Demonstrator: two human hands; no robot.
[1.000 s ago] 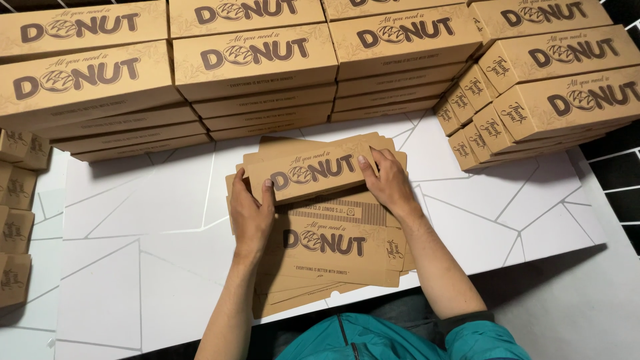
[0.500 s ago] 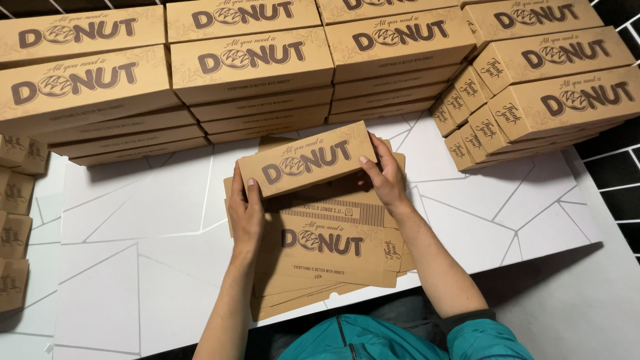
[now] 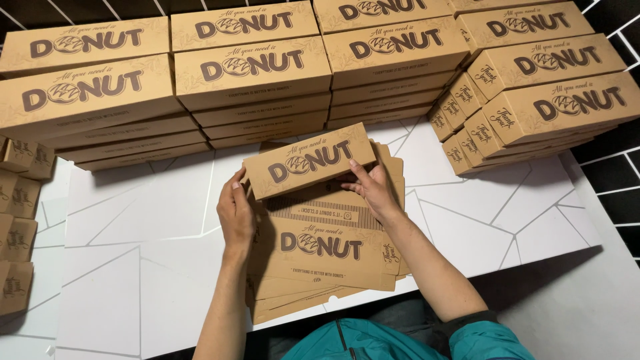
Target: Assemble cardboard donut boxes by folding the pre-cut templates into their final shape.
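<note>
Change: the folded box point(image 3: 308, 161) is now raised higher off the flat stack point(image 3: 320, 257) than one second ago, and tilted, its right end toward 1 o'clock.
Left hand point(image 3: 236, 215): grip clamped on the box's left end.
Right hand point(image 3: 375, 190): grip clamped on the box's lower right edge, fingers point(image 3: 357, 172) spread on it.
Box place: in the air above the flat stack, mid tabletop point(image 3: 133, 227).
Meaning: the box looks formed and free of the stack.
Around: finished boxes point(image 3: 250, 70) piled at 12 o'clock, more point(image 3: 540, 87) at 2 o'clock.

stacked brown boxes point(image 3: 253, 73) at back | white table point(image 3: 133, 267) | black tiled wall point(image 3: 620, 167)
</note>
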